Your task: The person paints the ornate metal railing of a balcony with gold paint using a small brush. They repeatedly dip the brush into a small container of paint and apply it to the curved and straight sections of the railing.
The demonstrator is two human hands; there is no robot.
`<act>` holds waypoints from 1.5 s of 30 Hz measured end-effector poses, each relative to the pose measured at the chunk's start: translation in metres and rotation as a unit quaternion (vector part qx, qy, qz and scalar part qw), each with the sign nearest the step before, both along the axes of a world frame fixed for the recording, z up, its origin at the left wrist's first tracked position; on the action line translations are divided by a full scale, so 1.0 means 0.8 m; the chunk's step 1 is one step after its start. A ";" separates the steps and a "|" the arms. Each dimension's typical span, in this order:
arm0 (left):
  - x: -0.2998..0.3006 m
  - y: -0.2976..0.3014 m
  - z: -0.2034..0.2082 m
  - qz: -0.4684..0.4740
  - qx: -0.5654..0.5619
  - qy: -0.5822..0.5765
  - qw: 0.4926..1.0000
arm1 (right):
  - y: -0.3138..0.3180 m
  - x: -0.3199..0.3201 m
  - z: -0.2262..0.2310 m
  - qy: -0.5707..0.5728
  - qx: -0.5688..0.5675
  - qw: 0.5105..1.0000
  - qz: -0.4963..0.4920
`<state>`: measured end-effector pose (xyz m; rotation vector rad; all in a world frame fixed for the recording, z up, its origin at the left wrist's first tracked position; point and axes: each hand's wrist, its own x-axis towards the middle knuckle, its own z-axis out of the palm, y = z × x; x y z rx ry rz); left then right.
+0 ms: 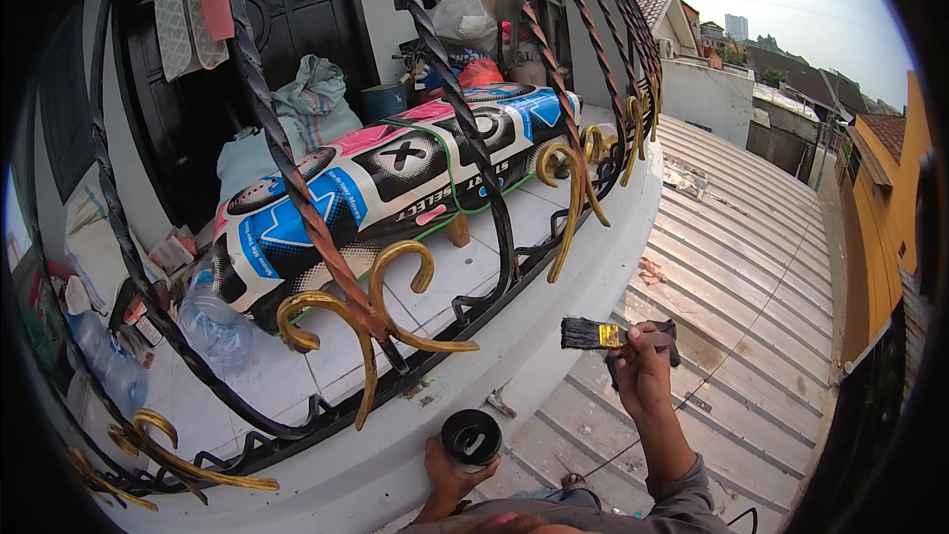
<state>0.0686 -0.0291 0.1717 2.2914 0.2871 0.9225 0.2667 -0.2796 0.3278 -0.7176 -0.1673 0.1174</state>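
Note:
In my right hand (647, 373) is a paintbrush (595, 334), its dark, wet-looking bristles pointing left and its metal band yellow. My fingers close round the handle. Lower down, my left hand (450, 480) wraps round a small can (472, 438) with black paint inside, held upright beside the white ledge (554, 356). Both hands are apart from the railing. The metal railing (465, 129) has twisted bars, some black and some reddish brown, with gold-coloured scrolls (371, 311) near its foot.
Behind the bars lies a rolled printed mat (395, 163) tied with green cord, near large plastic bottles (213, 321) and sacks (316, 99). A corrugated metal roof (732, 267) spreads below on the right, crossed by a thin cable. My foot (573, 482) shows at the bottom.

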 end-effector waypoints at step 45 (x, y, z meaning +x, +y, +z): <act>0.004 -0.026 -0.076 0.188 -0.128 0.014 0.974 | 0.113 0.227 0.673 -0.685 -0.177 0.667 -0.234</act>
